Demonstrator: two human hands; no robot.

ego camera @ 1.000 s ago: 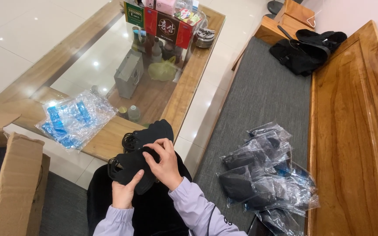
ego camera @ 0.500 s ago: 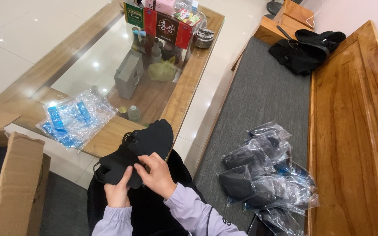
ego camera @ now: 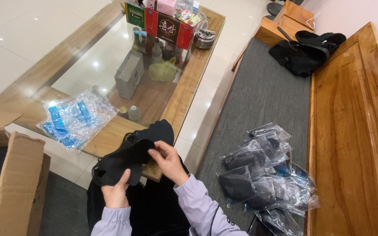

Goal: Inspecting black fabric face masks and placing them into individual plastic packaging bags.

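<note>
I see stack of black masks [ego camera: 130,157] held between hands — long axis slants lower-left to upper-right. Left hand [ego camera: 117,192] grips low end, right hand [ego camera: 168,161] pinches upper edge.

Head-worn camera looking steeply down from above, facing forward over the lap, sitting close to the hands [ego camera: 141,175], taking in the glass-topped table [ego camera: 189,87] ahead, grey bench cushion [ego camera: 263,96] running rightward

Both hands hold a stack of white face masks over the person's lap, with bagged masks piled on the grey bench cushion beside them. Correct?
Not quite: the head view shows the stack of face masks is black, not white. The left hand and right hand do hold it over the lap, and bagged masks lie on the grey bench cushion.
</note>
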